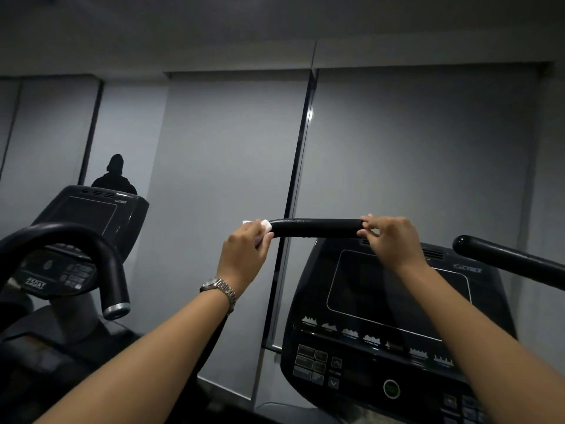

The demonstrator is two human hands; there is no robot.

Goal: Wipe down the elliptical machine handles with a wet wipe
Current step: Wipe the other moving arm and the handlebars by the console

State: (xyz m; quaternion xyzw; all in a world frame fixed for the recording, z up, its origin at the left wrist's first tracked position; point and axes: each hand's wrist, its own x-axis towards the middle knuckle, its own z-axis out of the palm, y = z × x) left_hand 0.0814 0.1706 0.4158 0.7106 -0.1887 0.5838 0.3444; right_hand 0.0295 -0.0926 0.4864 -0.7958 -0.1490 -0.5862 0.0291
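Note:
A black padded elliptical handle point(315, 228) runs level across the middle of the view. My left hand point(244, 255), with a metal watch on its wrist, grips the handle's left end through a white wet wipe point(265, 225). Most of the wipe is hidden under my fingers. My right hand point(389, 240) pinches the handle's right part with fingers and thumb. The machine's second black handle point(507, 258) reaches in from the right edge, untouched.
The dark console point(394, 304) of this elliptical sits below the handle, with buttons and a round green-lit button. Another machine's console point(91, 215) and curved handlebar point(101, 249) stand at the left. Grey roller blinds and a black window post fill the background.

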